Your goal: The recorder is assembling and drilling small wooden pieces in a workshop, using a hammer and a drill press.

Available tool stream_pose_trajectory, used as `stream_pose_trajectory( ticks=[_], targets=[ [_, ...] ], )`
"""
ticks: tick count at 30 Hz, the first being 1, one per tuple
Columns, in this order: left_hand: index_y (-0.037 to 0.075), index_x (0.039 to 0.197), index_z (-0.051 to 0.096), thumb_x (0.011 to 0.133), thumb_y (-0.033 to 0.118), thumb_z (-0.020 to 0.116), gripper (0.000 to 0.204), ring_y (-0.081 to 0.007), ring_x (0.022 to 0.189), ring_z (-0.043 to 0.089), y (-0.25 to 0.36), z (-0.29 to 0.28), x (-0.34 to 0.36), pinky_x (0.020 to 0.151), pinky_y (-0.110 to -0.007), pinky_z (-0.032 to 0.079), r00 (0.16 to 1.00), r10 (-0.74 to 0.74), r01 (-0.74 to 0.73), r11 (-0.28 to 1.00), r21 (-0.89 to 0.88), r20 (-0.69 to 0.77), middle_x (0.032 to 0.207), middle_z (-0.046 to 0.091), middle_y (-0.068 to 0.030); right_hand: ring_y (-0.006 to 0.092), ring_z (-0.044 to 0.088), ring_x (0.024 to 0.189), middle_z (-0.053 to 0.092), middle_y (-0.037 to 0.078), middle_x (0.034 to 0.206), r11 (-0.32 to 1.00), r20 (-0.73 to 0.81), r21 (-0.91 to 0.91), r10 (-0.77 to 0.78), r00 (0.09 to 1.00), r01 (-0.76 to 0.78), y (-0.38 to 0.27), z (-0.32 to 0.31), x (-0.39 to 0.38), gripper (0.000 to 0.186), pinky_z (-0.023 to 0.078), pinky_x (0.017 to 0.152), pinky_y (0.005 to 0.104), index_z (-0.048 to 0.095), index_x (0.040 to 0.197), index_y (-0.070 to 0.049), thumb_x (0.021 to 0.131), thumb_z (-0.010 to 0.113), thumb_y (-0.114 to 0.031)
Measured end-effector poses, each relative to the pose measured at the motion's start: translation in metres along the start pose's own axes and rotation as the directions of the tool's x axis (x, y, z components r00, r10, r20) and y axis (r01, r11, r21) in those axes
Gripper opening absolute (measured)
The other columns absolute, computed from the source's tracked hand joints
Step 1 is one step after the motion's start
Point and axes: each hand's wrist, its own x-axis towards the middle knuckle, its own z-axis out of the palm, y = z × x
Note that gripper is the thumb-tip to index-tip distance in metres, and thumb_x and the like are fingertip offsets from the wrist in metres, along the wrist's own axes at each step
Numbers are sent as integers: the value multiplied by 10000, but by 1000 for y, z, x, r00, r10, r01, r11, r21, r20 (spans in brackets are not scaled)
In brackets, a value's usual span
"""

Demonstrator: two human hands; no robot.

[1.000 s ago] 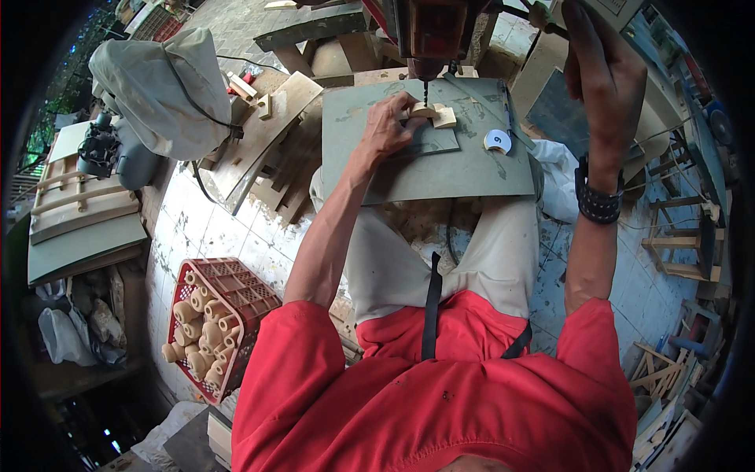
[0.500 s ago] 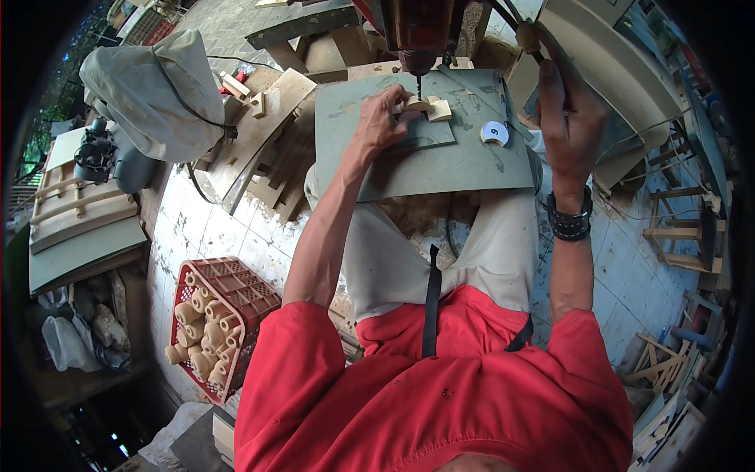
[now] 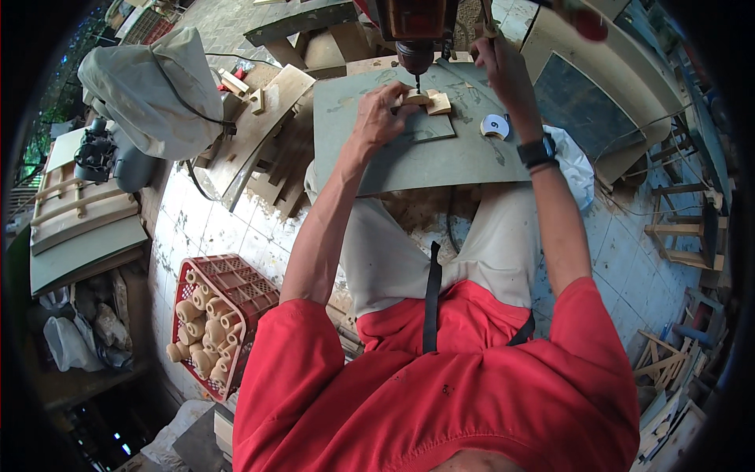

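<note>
My left hand (image 3: 380,115) is closed on a small pale wooden piece with a curved edge (image 3: 415,97), pressing it down on a thin grey-green panel. Directly above it, the drill bit (image 3: 418,82) of a drill press points down, its tip at or very near the wood. The chuck (image 3: 414,58) sits over the bit. Beside the piece, a pale wooden block (image 3: 439,103) touches it on the right. My right hand (image 3: 503,67) is wrapped round the feed lever (image 3: 489,22) of the drill press, right of the chuck. A larger grey-green board (image 3: 425,169) lies beneath everything.
A round white tag (image 3: 495,127) lies on the board's right side. To the left stands a red plastic crate (image 3: 255,291) with several turned wooden pieces (image 3: 208,330). Wooden planks (image 3: 275,102) and a cloth-covered thing (image 3: 149,90) are at the upper left. A wooden frame (image 3: 684,232) stands at the right.
My right hand has swung the lever, moving left and away from me, nearer the chuck. The chuck and bit have come down toward the wood. My left hand stays in place.
</note>
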Motion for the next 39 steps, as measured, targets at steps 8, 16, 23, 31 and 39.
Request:
stream_pose_trajectory(
  ticks=[8, 16, 23, 31, 39],
  targets=[
    [41, 1085, 656, 806, 70, 697, 283, -358, 821, 630, -4, -4, -7, 724, -408, 513, 1000, 9, -9, 1000, -22, 9, 895, 658, -179, 313, 654, 784, 672, 158, 871, 983, 137, -171, -48, 989, 71, 1, -7, 15, 243, 494, 685, 402, 570, 1060, -18, 962, 574, -241],
    [43, 1031, 665, 756, 23, 696, 277, -339, 813, 630, 2, 0, -3, 715, -403, 512, 999, 40, -40, 999, 13, -17, 861, 659, -160, 220, 626, 1081, 632, 123, 1197, 791, -468, -393, -611, 638, 468, -49, -123, 17, 411, 548, 779, 386, 605, 1248, -84, 839, 648, -71],
    [45, 972, 671, 750, 27, 706, 225, -317, 779, 630, 0, -6, -7, 682, -389, 507, 998, 42, -41, 999, 30, -46, 816, 648, -139, 167, 698, 764, 699, 105, 967, 990, 89, 144, -7, 996, -6, -106, -108, -27, 356, 545, 571, 267, 559, 1275, -30, 1005, 474, -245],
    [40, 994, 693, 744, 46, 731, 253, -313, 760, 654, -3, -2, -3, 694, -376, 525, 998, 39, -41, 999, -33, -56, 851, 662, -159, 315, 674, 736, 668, 147, 854, 986, 95, -168, 5, 995, 11, -53, -47, -44, 342, 517, 608, 399, 502, 1295, -94, 1016, 465, -288],
    [-7, 1065, 689, 741, 70, 778, 344, -276, 865, 706, 3, 1, 2, 784, -333, 563, 998, -53, 53, 999, 3, 36, 1002, 701, -179, 360, 645, 825, 645, 168, 916, 984, -73, -34, -178, 981, 176, 25, 3, 35, 245, 489, 701, 429, 529, 1172, -70, 998, 505, -241]
  ],
)
